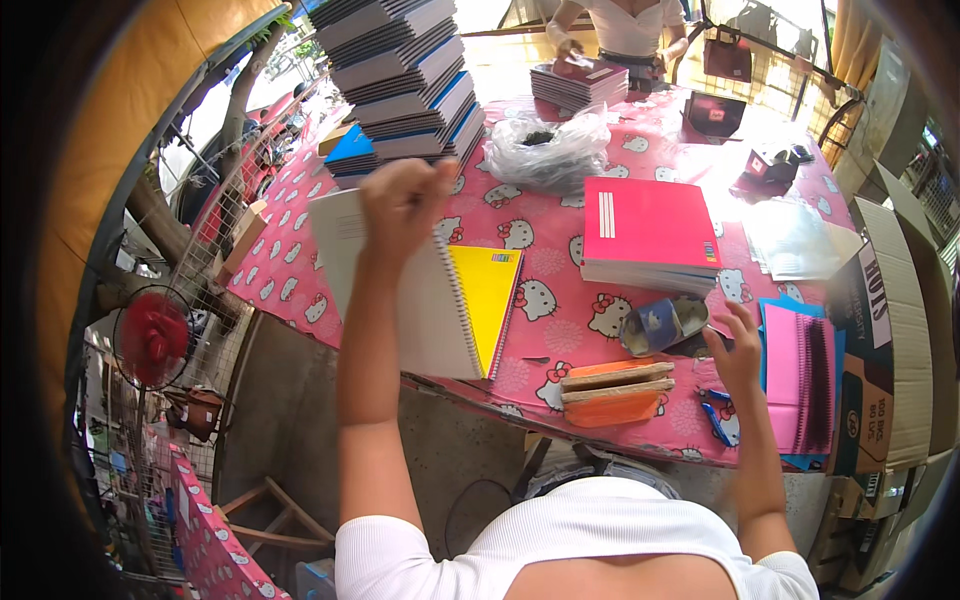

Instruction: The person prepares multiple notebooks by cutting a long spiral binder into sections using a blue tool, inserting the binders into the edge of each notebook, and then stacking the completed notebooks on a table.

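Observation:
My left hand (405, 205) is closed in a fist above the upper part of a spiral notebook (410, 310) with a pale grey-white face up. Whatever its fingers may hold is hidden. A yellow-covered spiral notebook (485, 290) lies partly under the pale one. My right hand (738, 350) has its fingers apart and nothing in them. It hovers at the table's right side, between a blue-patterned cylindrical container (652, 328) lying on its side and a pink sheaf with dark spiral coils (800, 380). Below that hand lies a blue-handled hand tool (718, 420).
Tall notebook stacks (410, 90) rise at the back left. A clear plastic bag (550, 155), red notebooks (650, 225), orange-sided blocks (615, 390) and clear sheets (790, 240) occupy the pink tablecloth (540, 340). A cardboard box (890, 340) borders the right; another person (625, 35) stands across.

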A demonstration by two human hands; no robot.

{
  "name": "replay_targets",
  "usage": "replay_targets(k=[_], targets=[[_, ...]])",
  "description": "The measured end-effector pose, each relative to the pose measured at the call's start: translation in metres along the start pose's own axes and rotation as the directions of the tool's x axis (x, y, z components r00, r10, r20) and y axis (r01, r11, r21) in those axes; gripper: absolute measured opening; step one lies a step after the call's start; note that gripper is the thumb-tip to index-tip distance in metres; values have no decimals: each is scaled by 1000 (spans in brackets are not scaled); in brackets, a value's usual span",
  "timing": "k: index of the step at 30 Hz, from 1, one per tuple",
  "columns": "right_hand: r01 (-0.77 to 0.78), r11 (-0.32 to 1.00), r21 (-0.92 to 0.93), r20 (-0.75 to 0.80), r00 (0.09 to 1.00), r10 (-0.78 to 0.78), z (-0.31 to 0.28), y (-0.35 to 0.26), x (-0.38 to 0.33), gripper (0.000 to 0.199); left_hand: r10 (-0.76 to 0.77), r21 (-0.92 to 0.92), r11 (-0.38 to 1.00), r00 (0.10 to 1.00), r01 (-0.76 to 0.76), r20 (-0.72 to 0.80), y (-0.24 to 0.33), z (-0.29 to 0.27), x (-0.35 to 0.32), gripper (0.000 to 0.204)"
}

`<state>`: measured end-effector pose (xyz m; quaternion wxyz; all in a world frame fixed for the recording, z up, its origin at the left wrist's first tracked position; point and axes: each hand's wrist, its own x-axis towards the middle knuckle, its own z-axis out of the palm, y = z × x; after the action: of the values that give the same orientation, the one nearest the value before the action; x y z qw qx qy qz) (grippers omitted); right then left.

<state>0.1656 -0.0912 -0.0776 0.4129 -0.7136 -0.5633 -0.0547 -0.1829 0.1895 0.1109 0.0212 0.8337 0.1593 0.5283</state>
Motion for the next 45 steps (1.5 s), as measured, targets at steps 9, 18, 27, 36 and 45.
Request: replay_targets(k=[9,18,27,36,45], targets=[[355,928,-110,269,910,-316,124,-53,118,27,-601,597,778,512,198,613,-84,136,-199,57],[411,877,-249,514,823,-240,159,-52,136,15,-768,613,621,536,488,351,-92,121,-202,63],[462,850,252,430,733,-527,78,-99,50,41,-824,-527,-324,40,786,565,37,169,-148,34],[-282,754,594,264,953,148,-6,3,6,50,-488,-551,562,785,617,381,150,68,-99,33],[-209,895,394,383,922,47,6,18,-40,16,-668,-484,517,686,706,288,189,47,-152,33]])
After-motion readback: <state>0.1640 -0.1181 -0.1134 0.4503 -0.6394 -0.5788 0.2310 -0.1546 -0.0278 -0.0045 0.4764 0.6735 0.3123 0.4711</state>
